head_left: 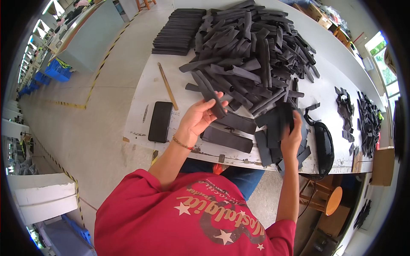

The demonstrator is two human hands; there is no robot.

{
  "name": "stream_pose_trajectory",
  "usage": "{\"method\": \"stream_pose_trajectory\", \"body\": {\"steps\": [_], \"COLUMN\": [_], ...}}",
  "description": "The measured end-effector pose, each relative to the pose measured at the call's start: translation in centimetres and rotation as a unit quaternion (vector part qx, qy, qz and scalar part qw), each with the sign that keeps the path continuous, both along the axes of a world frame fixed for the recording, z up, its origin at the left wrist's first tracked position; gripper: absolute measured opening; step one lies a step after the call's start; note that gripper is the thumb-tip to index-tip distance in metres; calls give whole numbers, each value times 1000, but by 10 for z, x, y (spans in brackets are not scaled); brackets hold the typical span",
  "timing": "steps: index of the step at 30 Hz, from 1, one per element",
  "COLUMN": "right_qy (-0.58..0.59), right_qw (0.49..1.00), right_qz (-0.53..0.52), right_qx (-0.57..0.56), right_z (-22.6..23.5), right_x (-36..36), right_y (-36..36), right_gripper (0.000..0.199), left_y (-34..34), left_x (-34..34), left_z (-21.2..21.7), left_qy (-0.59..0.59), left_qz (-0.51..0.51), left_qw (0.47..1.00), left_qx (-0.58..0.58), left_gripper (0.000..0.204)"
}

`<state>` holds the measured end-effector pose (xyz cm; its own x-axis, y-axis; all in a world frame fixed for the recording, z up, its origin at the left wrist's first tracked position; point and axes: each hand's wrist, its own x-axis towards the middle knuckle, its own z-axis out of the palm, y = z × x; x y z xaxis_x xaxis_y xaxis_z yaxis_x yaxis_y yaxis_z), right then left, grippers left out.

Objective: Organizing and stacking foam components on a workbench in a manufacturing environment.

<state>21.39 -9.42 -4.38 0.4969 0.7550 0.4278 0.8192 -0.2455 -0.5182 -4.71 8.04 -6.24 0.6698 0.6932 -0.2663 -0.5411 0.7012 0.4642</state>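
My left hand [200, 115] is closed on a long folded black fabric strip [208, 93], pinched between thumb and fingers and tilted up toward the pile. In my right hand [292, 138] is a dark fabric piece [285, 116], slightly blurred, gripped above a loose stack of flat black pieces [267, 144]. Two flat black strips [227, 140] lie side by side near the table's front edge, between my hands. Just beyond them rises a large heap of folded black strips [252, 55].
A neat stack of black strips [179, 30] sits at the far left of the white table [141, 96]. Closer are a wooden stick [167, 86] and a black phone [160, 122]. A black mesh bag [323, 148] hangs over the front edge at right. Below is a wooden stool [332, 200].
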Motion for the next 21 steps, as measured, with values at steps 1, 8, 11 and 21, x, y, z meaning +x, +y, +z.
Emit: {"method": "stream_pose_trajectory", "body": {"steps": [1, 8, 11, 21], "right_qy": [124, 309, 134, 38], "right_qw": [991, 945, 983, 989], "right_qz": [-5, 108, 125, 136], "right_qx": [50, 26, 16, 52], "right_z": [15, 10, 14, 30], "right_x": [-19, -79, -98, -117], "right_y": [-3, -24, -20, -14], "right_gripper": [47, 29, 33, 42], "left_y": [-1, -12, -14, -21], "left_x": [0, 14, 14, 17], "left_z": [2, 9, 9, 17], "left_qy": [-6, 24, 50, 65], "left_qz": [0, 10, 9, -9], "left_qw": [1000, 1000, 998, 997], "left_qx": [-2, 3, 20, 34], "left_gripper": [30, 20, 19, 21]}}
